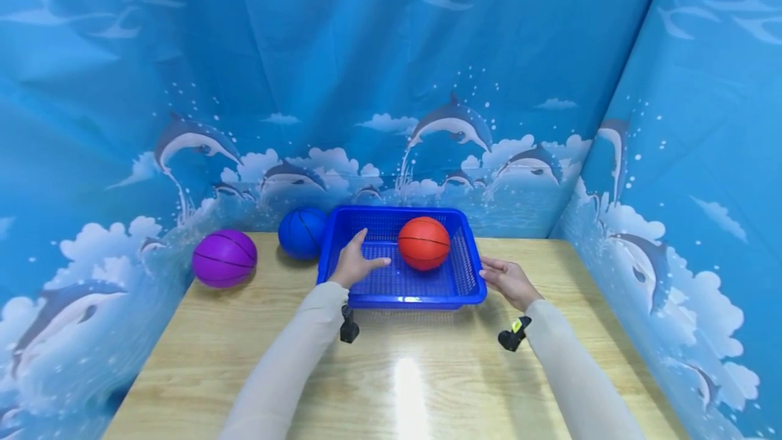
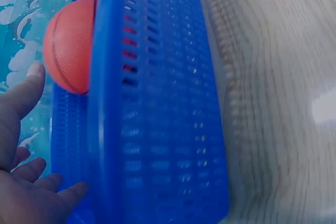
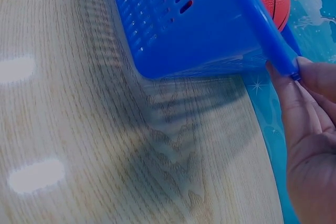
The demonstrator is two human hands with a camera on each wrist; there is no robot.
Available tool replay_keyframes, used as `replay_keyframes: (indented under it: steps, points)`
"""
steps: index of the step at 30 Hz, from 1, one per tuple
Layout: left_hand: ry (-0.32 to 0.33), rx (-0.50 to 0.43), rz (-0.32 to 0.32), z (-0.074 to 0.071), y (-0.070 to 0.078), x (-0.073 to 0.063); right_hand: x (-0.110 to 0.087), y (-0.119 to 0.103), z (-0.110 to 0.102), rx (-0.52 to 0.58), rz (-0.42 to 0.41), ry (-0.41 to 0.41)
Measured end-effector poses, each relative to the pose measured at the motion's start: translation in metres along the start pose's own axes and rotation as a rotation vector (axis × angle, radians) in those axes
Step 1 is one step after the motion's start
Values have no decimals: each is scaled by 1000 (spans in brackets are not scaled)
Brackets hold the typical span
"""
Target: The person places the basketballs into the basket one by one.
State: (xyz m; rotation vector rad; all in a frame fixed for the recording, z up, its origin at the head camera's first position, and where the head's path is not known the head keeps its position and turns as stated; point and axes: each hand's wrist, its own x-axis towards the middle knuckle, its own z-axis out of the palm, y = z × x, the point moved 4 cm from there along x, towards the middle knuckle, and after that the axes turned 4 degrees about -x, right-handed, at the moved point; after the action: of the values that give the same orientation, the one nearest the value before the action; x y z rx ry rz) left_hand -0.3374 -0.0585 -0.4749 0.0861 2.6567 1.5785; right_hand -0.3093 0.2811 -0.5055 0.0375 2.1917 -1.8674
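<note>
A blue plastic basket [image 1: 391, 301] with slotted walls stands on the wooden table against the backdrop. Inside it, toward the right, sits a red mini basketball [image 1: 424, 243], whose top rises above the rim in the left wrist view. My left hand [image 1: 353, 263] is over the basket's left part, thumb and fingers spread, holding nothing. At the right end, my right hand [image 1: 508, 282] pinches the basket rim [image 3: 273, 51] between thumb and fingers. Left of the basket, close to its wall, rests a blue mini basketball [image 1: 303, 233].
A purple mini basketball [image 1: 225, 259] lies at the table's back left edge. Dolphin-print curtains [image 1: 366, 87] rise behind the table [image 1: 391, 372] and along both sides. Each wrist wears a small black camera.
</note>
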Motion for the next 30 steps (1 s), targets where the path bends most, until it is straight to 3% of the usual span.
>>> replay_keyframes:
  steps: [10,18,25,30]
  points:
    - [18,45,30,-32,3,-1,-2,-1,1,10,1,-10]
    - [-5,60,49,-58,5,-6,-3,1,2,21,-12,-6]
    - [8,74,31,-90,3,-15,-3,2,1,22,-9,-6]
    - [35,112,39,-117,-8,-17,0,2,0,24,-14,-7]
